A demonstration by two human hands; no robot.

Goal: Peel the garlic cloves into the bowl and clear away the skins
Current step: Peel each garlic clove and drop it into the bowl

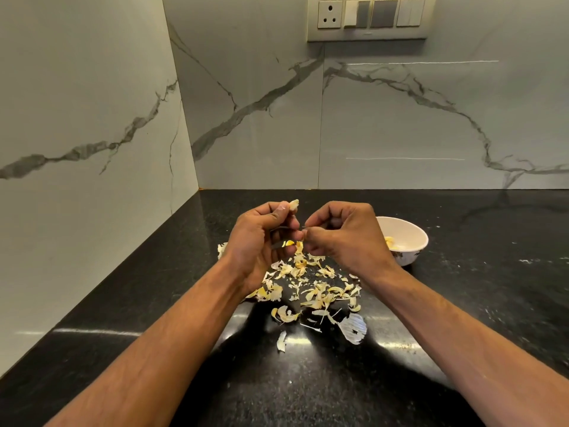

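Observation:
Both hands are raised together above a black counter. My left hand pinches a pale garlic clove between thumb and fingertips, its tip sticking up. My right hand has its fingers curled and meets the left at the fingertips, where it pinches a strip of skin that hangs down. Below the hands lies a scattered pile of garlic skins. A white bowl stands just right of my right hand, with peeled cloves partly showing inside.
Marble-patterned walls close the counter on the left and at the back, forming a corner. A switch panel hangs high on the back wall. One larger papery skin lies nearest me.

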